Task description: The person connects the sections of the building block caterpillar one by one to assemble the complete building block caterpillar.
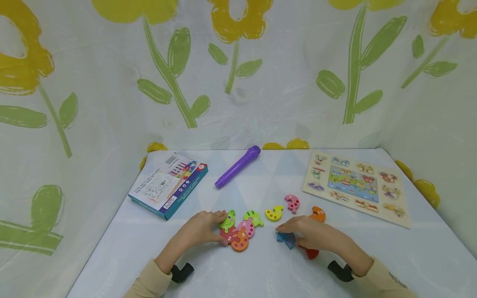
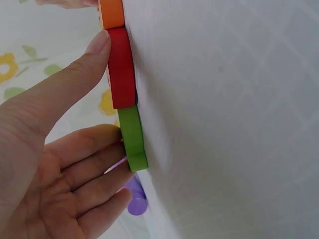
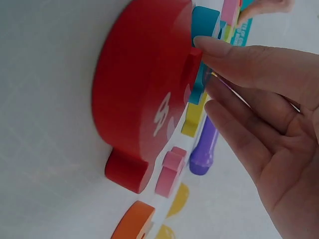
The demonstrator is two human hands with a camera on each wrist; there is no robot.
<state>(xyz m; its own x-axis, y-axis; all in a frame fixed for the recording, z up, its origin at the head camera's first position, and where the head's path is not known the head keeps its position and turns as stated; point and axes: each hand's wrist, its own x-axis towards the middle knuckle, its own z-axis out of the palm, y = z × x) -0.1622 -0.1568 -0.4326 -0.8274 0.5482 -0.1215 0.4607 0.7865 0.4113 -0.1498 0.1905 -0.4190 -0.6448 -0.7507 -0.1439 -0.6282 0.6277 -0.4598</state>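
My left hand (image 1: pixel 203 227) rests against a joined row of number puzzle pieces. Its thumb touches the red piece (image 2: pixel 122 69), and its fingers lie loosely along the green smiling head piece (image 2: pixel 131 139). An orange piece (image 1: pixel 240 243), a pink piece (image 1: pixel 246 229) and a green striped piece (image 1: pixel 254 218) continue the curve. To the right, my right hand (image 1: pixel 313 232) pinches a blue puzzle piece (image 1: pixel 286 239) between thumb and fingers. A loose red piece (image 3: pixel 134 84) lies on the table beneath that hand, partly hidden in the head view.
Loose yellow (image 1: pixel 274 214), pink (image 1: pixel 292 203) and orange (image 1: pixel 318 213) pieces lie beyond the right hand. A purple stick (image 1: pixel 238 167) is farther back. A flat box (image 1: pixel 169 182) sits back left, and a wooden picture board (image 1: pixel 316 194) back right. Flowered fabric (image 1: pixel 283 103) hangs behind the table.
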